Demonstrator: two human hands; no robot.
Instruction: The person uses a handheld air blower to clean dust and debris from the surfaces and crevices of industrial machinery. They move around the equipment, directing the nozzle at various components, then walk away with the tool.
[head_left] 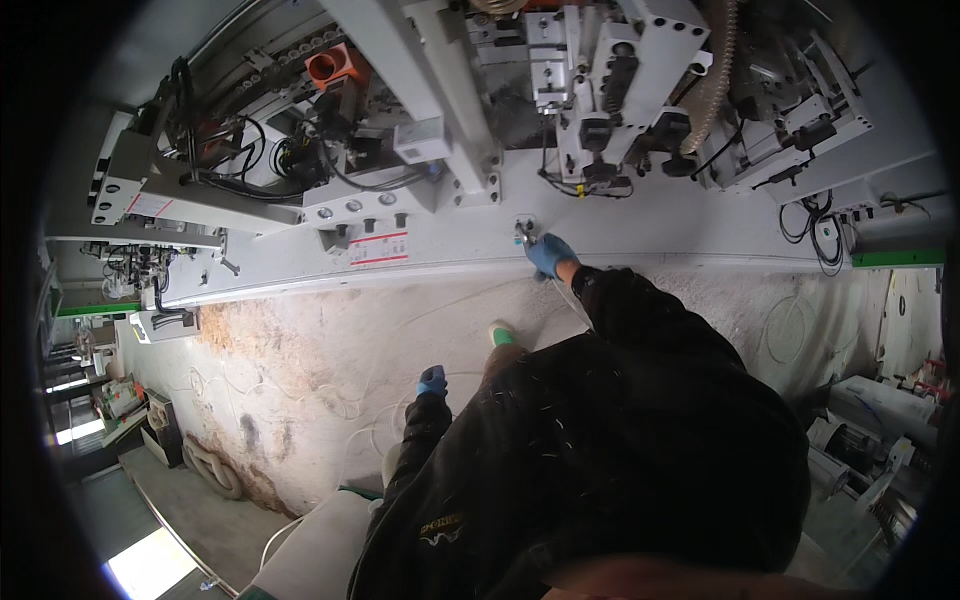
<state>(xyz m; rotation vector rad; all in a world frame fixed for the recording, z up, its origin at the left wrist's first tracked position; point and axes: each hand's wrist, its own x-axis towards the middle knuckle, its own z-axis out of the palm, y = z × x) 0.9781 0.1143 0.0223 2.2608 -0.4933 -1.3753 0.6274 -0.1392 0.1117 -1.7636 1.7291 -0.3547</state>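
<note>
My right hand [550, 256], in a blue glove, reaches out to the machine's pale front base [450, 235]. Its fingers are closed at a small metal air fitting [525, 232] mounted there. From under this hand a thin pale hose [574, 302] runs down toward the floor; the glove hides exactly how hose and fitting meet. Also gloved in blue, my left hand [432, 380] hangs low over the floor with its fingers curled in, and no object shows in it.
Above the base are machine units with cables, an orange duct piece [335, 66] and a ribbed hose [722, 75]. Three gauges [354, 206] sit left of the fitting. Loose hose loops lie on the dusty floor [300, 370]. More equipment [860, 440] stands at the right.
</note>
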